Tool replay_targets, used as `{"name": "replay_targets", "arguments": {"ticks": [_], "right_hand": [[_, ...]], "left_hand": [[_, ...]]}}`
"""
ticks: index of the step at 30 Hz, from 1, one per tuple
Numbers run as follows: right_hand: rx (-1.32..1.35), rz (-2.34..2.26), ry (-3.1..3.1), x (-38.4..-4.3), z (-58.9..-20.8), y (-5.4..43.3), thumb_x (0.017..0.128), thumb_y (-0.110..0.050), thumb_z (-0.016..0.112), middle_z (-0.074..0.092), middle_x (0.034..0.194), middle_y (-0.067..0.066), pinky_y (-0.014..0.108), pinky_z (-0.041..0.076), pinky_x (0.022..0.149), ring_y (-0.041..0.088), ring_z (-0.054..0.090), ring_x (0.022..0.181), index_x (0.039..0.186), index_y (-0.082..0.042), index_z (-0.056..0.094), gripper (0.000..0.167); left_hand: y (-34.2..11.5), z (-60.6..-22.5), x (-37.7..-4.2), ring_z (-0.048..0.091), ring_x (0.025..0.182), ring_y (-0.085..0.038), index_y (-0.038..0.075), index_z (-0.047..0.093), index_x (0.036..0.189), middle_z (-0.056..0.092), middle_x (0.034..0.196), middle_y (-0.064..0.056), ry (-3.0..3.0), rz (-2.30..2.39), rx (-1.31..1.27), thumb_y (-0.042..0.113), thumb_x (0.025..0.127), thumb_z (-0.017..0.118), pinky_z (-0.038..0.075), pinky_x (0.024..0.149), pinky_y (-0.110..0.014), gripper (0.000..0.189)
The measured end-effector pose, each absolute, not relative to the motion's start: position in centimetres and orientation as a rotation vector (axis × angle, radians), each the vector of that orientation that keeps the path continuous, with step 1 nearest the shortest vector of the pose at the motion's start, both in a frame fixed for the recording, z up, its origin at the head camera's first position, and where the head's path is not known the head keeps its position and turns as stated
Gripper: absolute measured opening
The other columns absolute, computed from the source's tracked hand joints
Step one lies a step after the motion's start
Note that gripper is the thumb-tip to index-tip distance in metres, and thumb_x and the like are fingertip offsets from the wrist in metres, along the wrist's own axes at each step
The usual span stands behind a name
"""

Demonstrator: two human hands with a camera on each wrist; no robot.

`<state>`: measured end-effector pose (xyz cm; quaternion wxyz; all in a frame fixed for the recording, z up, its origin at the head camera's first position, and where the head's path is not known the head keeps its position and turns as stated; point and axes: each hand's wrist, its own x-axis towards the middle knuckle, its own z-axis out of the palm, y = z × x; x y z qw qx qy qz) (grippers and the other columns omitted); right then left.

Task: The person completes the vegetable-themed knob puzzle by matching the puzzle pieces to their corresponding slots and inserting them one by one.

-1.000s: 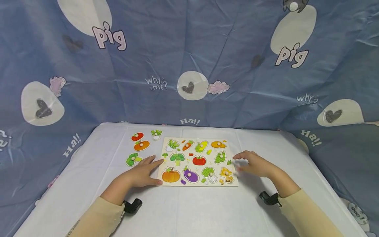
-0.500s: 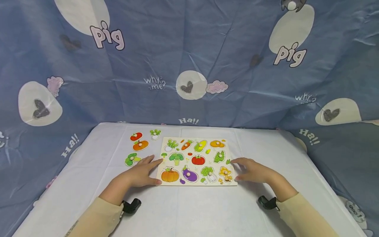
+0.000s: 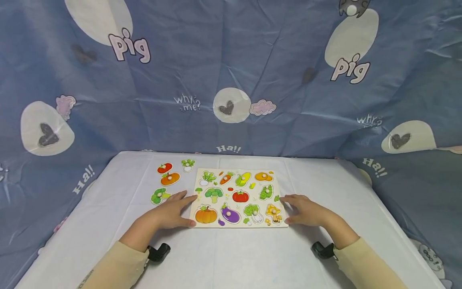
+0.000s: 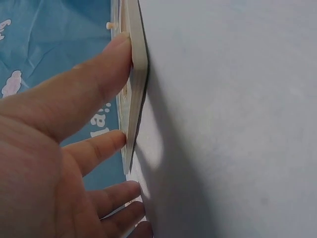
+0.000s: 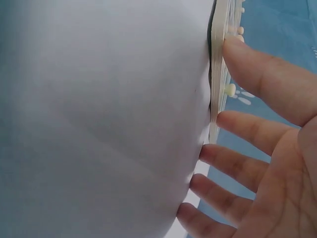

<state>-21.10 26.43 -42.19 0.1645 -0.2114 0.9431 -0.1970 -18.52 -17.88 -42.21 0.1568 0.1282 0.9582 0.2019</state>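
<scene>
A wooden vegetable puzzle board (image 3: 238,225) lies flat on the table between both hands. Knobbed pieces sit in it, including an eggplant (image 3: 231,216), a corn (image 3: 245,178) and a carrot (image 3: 225,178). Its turnip, broccoli, tomato and pumpkin pictures show no knobs. At the board's left edge is my left hand (image 3: 175,210), fingers spread, the thumb (image 4: 116,59) resting on the near corner. My right hand (image 3: 306,209) touches the opposite edge with thumb (image 5: 247,62) and index fingertip, the other fingers loosely extended towards the tabletop. Neither hand grips a piece.
Loose knobbed pieces lie left of the board: a tomato (image 3: 167,166), a pumpkin (image 3: 173,180), a broccoli (image 3: 157,196) and a turnip (image 3: 187,168). White cloth covers the table (image 3: 238,261). A blue printed curtain (image 3: 173,132) hangs behind and along both sides.
My right hand has come left from beside the board to touch its right edge. My left hand keeps its place at the left edge. The loose pieces have not moved.
</scene>
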Motion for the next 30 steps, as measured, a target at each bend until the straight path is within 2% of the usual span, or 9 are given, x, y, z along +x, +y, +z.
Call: {"name": "replay_targets", "arguments": {"ticks": [7, 16, 24, 30], "right_hand": [[-0.607, -0.528, 2.700, -21.2, -42.4, 26.7, 0.083, -0.039, 0.081, 0.042, 0.152, 0.024, 0.066, 0.031, 0.109, 0.048, 0.032, 0.141, 0.147, -0.008, 0.050, 0.078], [-0.584, -0.542, 2.700, -21.1, -42.4, 26.6, 0.081, -0.037, 0.083, 0.043, 0.151, 0.023, 0.065, 0.031, 0.110, 0.047, 0.033, 0.141, 0.145, -0.009, 0.052, 0.077], [-0.601, -0.542, 2.696, -21.1, -42.4, 26.5, 0.082, -0.036, 0.082, 0.042, 0.151, 0.023, 0.065, 0.031, 0.110, 0.047, 0.032, 0.141, 0.146, -0.007, 0.051, 0.076], [-0.610, -0.530, 2.698, -21.3, -42.4, 26.6, 0.083, -0.035, 0.082, 0.042, 0.151, 0.024, 0.066, 0.030, 0.110, 0.048, 0.032, 0.141, 0.146, -0.007, 0.050, 0.076]], "left_hand": [[-17.8, -42.2, -18.3, 0.029, 0.143, -0.048, 0.014, 0.047, 0.150, 0.032, 0.157, -0.026, 2.768, 0.586, 0.361, 0.045, 0.079, 0.082, 0.029, 0.110, -0.067, 0.085], [-18.8, -42.5, -18.6, 0.043, 0.138, -0.040, 0.006, 0.053, 0.144, 0.051, 0.146, -0.018, 2.874, 0.678, 0.403, 0.030, 0.088, 0.077, 0.033, 0.113, -0.058, 0.065], [-20.5, -42.7, -19.0, 0.054, 0.128, -0.038, 0.005, 0.062, 0.133, 0.061, 0.135, -0.017, 3.008, 0.698, 0.392, 0.024, 0.093, 0.071, 0.041, 0.106, -0.057, 0.046], [-21.9, -42.3, -19.4, 0.060, 0.118, -0.040, 0.003, 0.067, 0.126, 0.062, 0.131, -0.020, 3.112, 0.702, 0.298, 0.023, 0.093, 0.070, 0.047, 0.097, -0.059, 0.038]]}}
